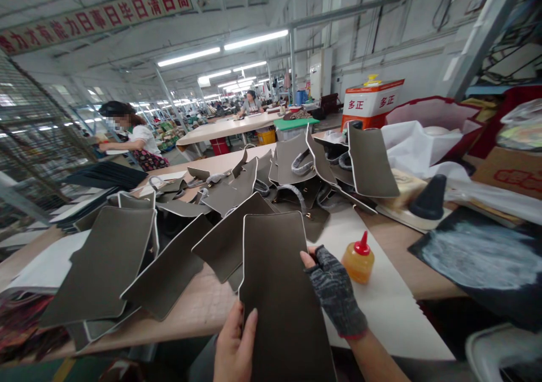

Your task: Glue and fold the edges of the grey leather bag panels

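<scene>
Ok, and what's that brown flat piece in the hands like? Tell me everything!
The brown piece is a smooth, leather-like, dark grey-brown panel, roughly rectangular with rounded top corners. A pale edge runs along its top and upper sides. Its top points away from the wearer; its bottom runs out of the picture. The bare left hand holds its left edge, thumb on the front; the right hand, in a fingerless glove, holds its right edge higher up.

1 head-worn camera: looks forward and down from close behind worktable (203, 308).
</scene>
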The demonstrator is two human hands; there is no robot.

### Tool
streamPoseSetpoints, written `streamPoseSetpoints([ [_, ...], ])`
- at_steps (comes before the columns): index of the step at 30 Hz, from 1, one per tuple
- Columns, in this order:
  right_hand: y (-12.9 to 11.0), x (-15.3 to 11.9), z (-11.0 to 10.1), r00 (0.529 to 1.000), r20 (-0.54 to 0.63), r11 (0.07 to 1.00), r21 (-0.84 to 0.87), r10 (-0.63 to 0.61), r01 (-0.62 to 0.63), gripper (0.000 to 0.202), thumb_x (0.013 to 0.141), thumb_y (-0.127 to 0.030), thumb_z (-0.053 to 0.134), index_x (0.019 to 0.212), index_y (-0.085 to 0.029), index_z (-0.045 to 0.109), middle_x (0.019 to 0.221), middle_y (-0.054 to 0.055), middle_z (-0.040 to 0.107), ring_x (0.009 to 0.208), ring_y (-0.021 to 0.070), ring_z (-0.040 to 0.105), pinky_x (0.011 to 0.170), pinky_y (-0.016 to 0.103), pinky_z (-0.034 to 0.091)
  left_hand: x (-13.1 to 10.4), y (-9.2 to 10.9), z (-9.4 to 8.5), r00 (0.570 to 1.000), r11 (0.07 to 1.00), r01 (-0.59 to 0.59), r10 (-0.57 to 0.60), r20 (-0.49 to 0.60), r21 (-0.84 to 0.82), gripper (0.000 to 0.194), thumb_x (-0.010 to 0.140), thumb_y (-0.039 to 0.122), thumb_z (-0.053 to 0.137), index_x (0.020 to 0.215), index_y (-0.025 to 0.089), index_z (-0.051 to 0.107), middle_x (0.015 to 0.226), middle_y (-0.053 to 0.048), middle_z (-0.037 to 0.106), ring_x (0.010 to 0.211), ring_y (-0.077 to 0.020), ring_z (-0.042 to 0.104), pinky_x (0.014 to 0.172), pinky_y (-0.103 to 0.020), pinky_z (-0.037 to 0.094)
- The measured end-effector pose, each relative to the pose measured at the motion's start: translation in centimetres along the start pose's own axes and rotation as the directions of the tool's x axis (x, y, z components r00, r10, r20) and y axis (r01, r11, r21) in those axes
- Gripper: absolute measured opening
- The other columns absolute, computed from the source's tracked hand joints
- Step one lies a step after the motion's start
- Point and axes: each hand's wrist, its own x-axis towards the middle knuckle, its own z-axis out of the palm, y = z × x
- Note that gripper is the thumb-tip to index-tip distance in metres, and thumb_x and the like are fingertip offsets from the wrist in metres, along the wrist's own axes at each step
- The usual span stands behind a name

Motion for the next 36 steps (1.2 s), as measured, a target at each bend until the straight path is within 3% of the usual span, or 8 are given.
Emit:
streamPoseSetpoints([
  [6, 0.1, 0.7, 0.3, 0.998, -0.006, 0.998, -0.032, -0.060, 0.059, 0.034, 0.087, -0.047, 0.042, 0.078, -0.019, 0.060, 0.077, 0.005, 0.064, 0.072, 0.0188, 0.058, 0.071, 0.031, 0.046, 0.3, -0.3, -0.1, 0.998, 1.000, 0.006, -0.008, -0.058, -0.030, 0.039, 0.065, 0.046, 0.070, 0.092, 0.017, 0.066, 0.099, -0.007, 0.070, 0.097, -0.0272, 0.062, 0.086, -0.033, 0.051],
  [14, 0.8, -4.0, 0.6, 0.991, 0.132, 0.993, -0.115, 0.034, -0.019, 0.040, 0.085, -0.053, 0.042, 0.078, -0.020, 0.063, 0.073, 0.007, 0.068, 0.067, 0.0212, 0.062, 0.071, 0.033, 0.050, 2.4, 0.8, -0.2, 0.995, 0.986, -0.009, -0.008, -0.101, -0.167, 0.045, 0.068, 0.044, 0.069, 0.102, 0.016, 0.061, 0.108, -0.010, 0.066, 0.110, -0.0290, 0.056, 0.091, -0.037, 0.048],
  [20, 1.3, -5.4, 0.9, 0.987, 0.082, 0.959, -0.240, -0.135, 0.151, 0.043, 0.087, -0.050, 0.037, 0.076, -0.021, 0.068, 0.076, 0.010, 0.070, 0.068, 0.0249, 0.066, 0.069, 0.038, 0.053, 2.5, 0.9, -0.4, 0.991, 0.986, 0.009, -0.031, -0.129, -0.167, 0.048, 0.066, 0.048, 0.070, 0.101, 0.015, 0.061, 0.112, -0.011, 0.065, 0.110, -0.0289, 0.056, 0.089, -0.035, 0.050],
  [24, 1.8, -5.2, 1.4, 0.987, 0.088, 0.983, -0.111, -0.134, 0.143, 0.034, 0.085, -0.046, 0.044, 0.091, -0.022, 0.069, 0.081, 0.008, 0.070, 0.074, 0.0235, 0.066, 0.073, 0.035, 0.054, 3.5, 1.6, -1.5, 0.994, 0.990, -0.044, 0.030, -0.105, -0.137, 0.045, 0.069, 0.046, 0.068, 0.101, 0.015, 0.062, 0.112, -0.011, 0.065, 0.109, -0.0279, 0.057, 0.089, -0.034, 0.049],
  [27, 3.0, -4.9, 1.7, 0.993, 0.112, 0.999, 0.037, -0.041, 0.037, 0.030, 0.083, -0.042, 0.050, 0.101, -0.023, 0.065, 0.068, 0.002, 0.064, 0.055, 0.0181, 0.060, 0.056, 0.030, 0.053, 7.2, 4.3, -3.7, 0.973, 0.978, -0.149, 0.119, -0.198, -0.148, 0.043, 0.070, 0.041, 0.067, 0.102, 0.013, 0.061, 0.113, -0.011, 0.064, 0.108, -0.0265, 0.057, 0.093, -0.036, 0.046],
  [32, 5.6, -4.3, 0.3, 0.993, 0.119, 0.998, 0.051, 0.025, -0.031, 0.028, 0.084, -0.040, 0.049, 0.098, -0.022, 0.065, 0.060, 0.000, 0.055, 0.039, 0.0137, 0.049, 0.043, 0.029, 0.046, 16.2, 10.4, -10.2, 0.821, 0.919, -0.395, 0.359, -0.444, 0.013, 0.046, 0.075, 0.029, 0.058, 0.117, 0.012, 0.048, 0.119, -0.014, 0.058, 0.110, -0.0256, 0.054, 0.099, -0.044, 0.039],
  [34, 6.3, -4.2, -1.1, 0.998, 0.050, 0.999, -0.025, 0.028, -0.026, 0.026, 0.085, -0.040, 0.049, 0.095, -0.022, 0.065, 0.060, 0.001, 0.055, 0.043, 0.0162, 0.052, 0.045, 0.031, 0.047, 18.5, 11.1, -11.7, 0.668, 0.862, -0.393, 0.507, -0.545, 0.320, 0.059, 0.074, 0.025, 0.059, 0.127, 0.012, 0.039, 0.131, -0.017, 0.048, 0.121, -0.0269, 0.044, 0.105, -0.045, 0.031],
  [36, 6.8, -4.0, -2.9, 0.997, -0.082, 0.990, -0.137, 0.012, -0.023, 0.024, 0.085, -0.041, 0.051, 0.093, -0.023, 0.065, 0.066, 0.004, 0.059, 0.054, 0.0196, 0.058, 0.050, 0.033, 0.050, 19.4, 10.1, -11.7, 0.556, 0.723, -0.301, 0.663, -0.502, 0.621, 0.069, 0.074, 0.025, 0.061, 0.134, 0.009, 0.030, 0.141, -0.021, 0.032, 0.132, -0.0293, 0.027, 0.109, -0.047, 0.020],
])
